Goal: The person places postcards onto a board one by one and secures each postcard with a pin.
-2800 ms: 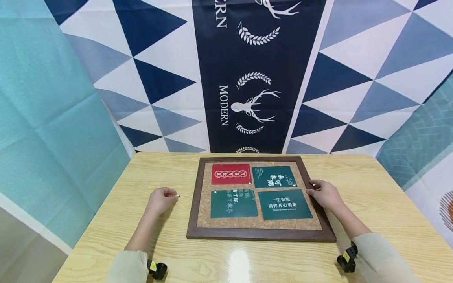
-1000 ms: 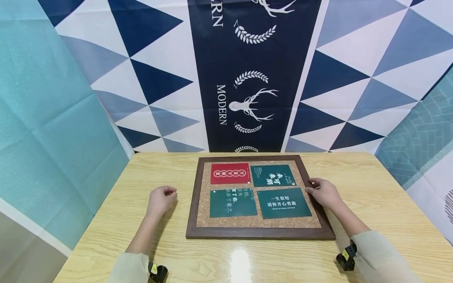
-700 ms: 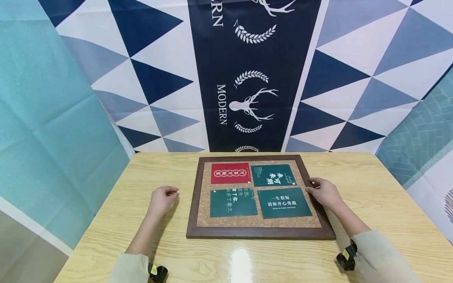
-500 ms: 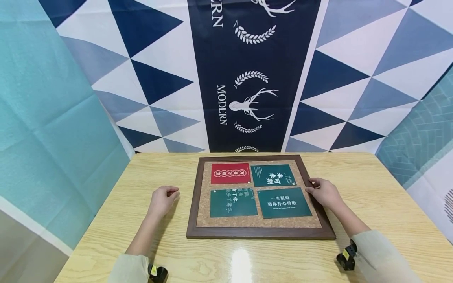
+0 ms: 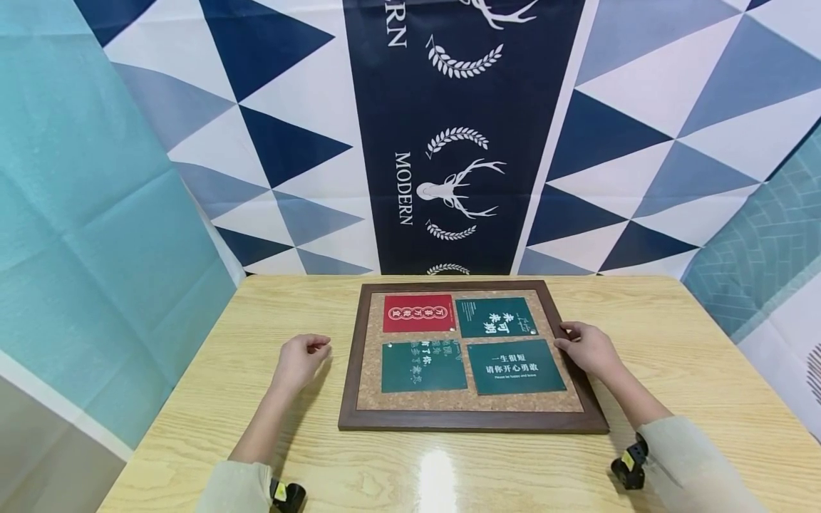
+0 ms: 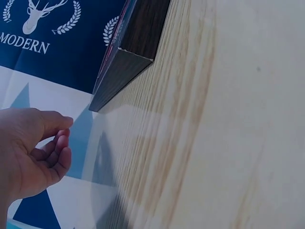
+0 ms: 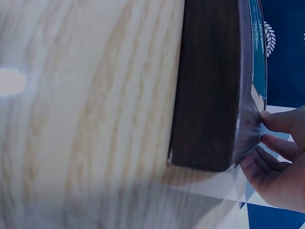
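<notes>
A cork board (image 5: 471, 403) with a dark brown frame lies flat on the table. It bears a red card (image 5: 418, 313) and three green cards, such as the lower right green card (image 5: 517, 367); small pale pins show at several card corners. Left of the board, my left hand (image 5: 303, 362) hovers above the table with thumb and forefinger tips together. The push pin in those fingertips earlier is hidden now. In the left wrist view the other fingers of the left hand (image 6: 33, 150) are curled. My right hand (image 5: 591, 350) grips the frame's right edge between thumb and fingers.
The light wood table (image 5: 282, 303) runs back to a patterned cloth (image 5: 462, 142). A teal cloth (image 5: 109, 214) hangs at the left. Black wrist cameras sit at both sleeves, including the right wrist camera (image 5: 629, 467).
A small push pin stuck out of my left fingertips in the oldest frame; it is out of sight since. The left hand has shifted slightly right towards the board. My right hand stays put.
</notes>
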A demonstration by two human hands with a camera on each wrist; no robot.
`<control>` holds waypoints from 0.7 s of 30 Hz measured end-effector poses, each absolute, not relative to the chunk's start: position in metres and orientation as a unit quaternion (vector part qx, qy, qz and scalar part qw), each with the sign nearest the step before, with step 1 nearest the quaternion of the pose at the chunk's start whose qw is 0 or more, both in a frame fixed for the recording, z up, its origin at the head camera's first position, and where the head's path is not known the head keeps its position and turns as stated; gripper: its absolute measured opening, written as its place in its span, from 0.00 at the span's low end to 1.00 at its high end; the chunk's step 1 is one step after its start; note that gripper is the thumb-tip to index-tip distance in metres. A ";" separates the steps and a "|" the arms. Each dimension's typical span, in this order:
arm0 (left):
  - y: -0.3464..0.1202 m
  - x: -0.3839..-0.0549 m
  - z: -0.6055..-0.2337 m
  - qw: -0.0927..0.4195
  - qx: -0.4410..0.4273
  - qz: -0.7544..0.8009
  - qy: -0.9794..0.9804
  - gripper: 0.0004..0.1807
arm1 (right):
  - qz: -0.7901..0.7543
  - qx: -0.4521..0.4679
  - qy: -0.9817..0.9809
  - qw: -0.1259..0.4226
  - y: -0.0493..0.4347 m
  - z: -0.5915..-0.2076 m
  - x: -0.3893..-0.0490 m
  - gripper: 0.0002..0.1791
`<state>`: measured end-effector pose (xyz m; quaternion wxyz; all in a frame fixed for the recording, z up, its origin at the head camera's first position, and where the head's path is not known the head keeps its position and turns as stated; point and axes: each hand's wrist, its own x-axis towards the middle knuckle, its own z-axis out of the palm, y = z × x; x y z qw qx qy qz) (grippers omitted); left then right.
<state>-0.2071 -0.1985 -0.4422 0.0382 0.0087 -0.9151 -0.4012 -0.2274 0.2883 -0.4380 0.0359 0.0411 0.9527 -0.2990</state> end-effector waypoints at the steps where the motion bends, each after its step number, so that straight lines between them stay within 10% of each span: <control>1: -0.198 -0.207 -0.442 0.037 0.010 -0.403 -0.915 0.12 | -0.299 0.041 0.953 0.036 0.288 -0.438 -0.227 0.29; 21: -0.192 -0.207 -0.435 0.028 0.013 -0.411 -0.911 0.11 | -0.291 0.039 0.955 0.040 0.289 -0.438 -0.228 0.29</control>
